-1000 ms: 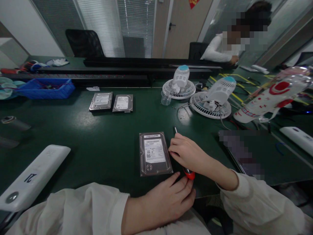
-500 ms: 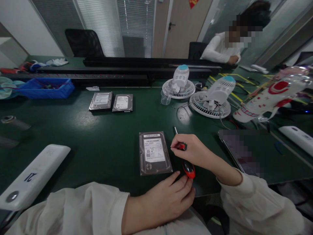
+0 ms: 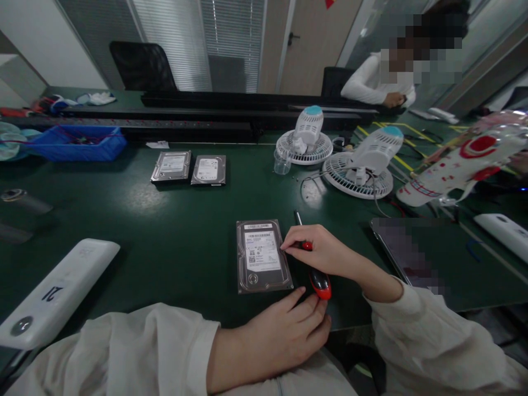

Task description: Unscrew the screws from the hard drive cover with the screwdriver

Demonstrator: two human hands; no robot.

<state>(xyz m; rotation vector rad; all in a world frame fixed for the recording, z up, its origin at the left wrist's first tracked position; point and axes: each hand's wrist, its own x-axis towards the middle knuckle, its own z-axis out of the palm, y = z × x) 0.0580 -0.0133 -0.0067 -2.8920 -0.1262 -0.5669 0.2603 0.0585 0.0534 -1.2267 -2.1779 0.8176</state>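
your right hand (image 3: 325,248) pinches its fingertips at the right edge of the hard drive (image 3: 264,261), flat on the green table (image 3: 193,231); i can't tell if it holds anything. your left hand (image 3: 278,334) lies loose by the screwdriver (image 3: 320,282). you seem busy with that edge; next likely needs steady fingertips.

Looks forward and down from the person's head, over a green table (image 3: 177,236). Catches the left hand (image 3: 274,338) and right hand (image 3: 319,250) from above, at close range, low in the middle, with a hard drive (image 3: 264,256) just beyond the left. Spans widely, from a blue tray (image 3: 82,148) to a bottle (image 3: 449,165). Reaches, well off, to a chair (image 3: 142,66), a door (image 3: 317,49) and another person (image 3: 363,85).
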